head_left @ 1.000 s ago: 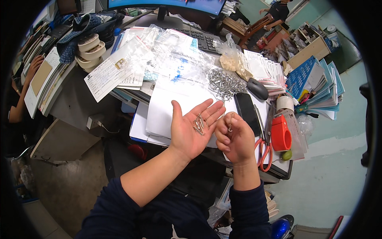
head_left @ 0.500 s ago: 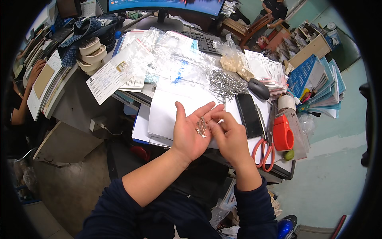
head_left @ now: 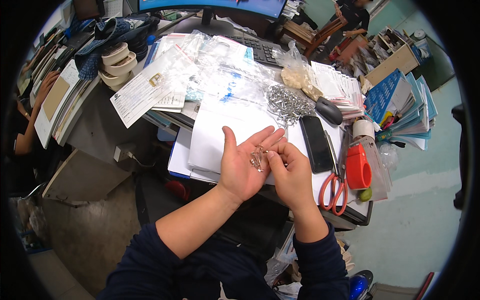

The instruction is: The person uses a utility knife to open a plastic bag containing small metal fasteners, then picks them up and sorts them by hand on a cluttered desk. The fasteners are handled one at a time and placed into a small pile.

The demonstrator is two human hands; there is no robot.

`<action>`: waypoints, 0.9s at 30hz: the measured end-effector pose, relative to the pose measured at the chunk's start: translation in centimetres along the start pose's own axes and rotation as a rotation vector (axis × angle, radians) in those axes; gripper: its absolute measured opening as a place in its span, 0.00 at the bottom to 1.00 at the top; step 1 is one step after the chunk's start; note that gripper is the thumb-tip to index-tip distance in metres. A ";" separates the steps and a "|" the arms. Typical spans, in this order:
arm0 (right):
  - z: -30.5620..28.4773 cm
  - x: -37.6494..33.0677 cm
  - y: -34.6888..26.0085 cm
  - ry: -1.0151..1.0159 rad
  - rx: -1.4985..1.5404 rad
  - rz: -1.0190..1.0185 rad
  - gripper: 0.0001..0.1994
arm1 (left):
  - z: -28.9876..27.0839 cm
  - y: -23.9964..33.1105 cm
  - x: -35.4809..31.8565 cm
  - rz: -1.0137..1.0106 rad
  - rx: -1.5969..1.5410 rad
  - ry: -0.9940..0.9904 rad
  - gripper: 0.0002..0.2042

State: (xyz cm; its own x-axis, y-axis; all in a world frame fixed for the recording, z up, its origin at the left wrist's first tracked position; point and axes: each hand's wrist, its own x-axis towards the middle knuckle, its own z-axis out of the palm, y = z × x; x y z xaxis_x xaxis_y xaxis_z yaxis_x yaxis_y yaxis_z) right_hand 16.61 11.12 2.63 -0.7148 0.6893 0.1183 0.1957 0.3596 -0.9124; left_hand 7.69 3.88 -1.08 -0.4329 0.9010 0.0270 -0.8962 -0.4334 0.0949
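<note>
Head view: the left hand lies flat open, palm up, above the white paper sheets at the desk edge, cradling a small cluster of metal clips on the palm near the fingers. The right hand is curled, its fingertips pinching at that cluster; whether it has one gripped I cannot tell. Just beyond the hands lies a heap of silver metal pieces. To the right rest a black phone, a dark mouse, orange-handled scissors and a red tape dispenser.
</note>
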 end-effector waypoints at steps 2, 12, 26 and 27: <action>0.0 0.0 -0.2 -0.036 -0.054 0.015 0.05 | 0.2 0.0 -0.2 0.001 0.029 0.008 0.50; 0.4 -0.3 -0.7 -0.027 -0.220 -0.016 0.05 | 0.1 -0.2 -0.3 0.012 0.110 0.031 0.51; -0.7 0.2 0.7 0.037 -0.035 -0.020 0.07 | 0.4 -0.4 -0.2 0.001 -0.014 0.051 0.49; -0.5 0.2 0.9 0.060 -0.082 -0.053 0.07 | 0.5 -0.5 -0.2 -0.005 -0.012 0.056 0.49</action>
State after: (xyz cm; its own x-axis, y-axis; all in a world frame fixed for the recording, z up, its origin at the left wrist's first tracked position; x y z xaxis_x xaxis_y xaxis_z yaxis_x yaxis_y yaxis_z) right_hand 17.00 11.91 2.04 -0.6844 0.7035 0.1916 0.2147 0.4456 -0.8691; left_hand 8.25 3.94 -0.60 -0.4327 0.9011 -0.0292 -0.8994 -0.4292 0.0833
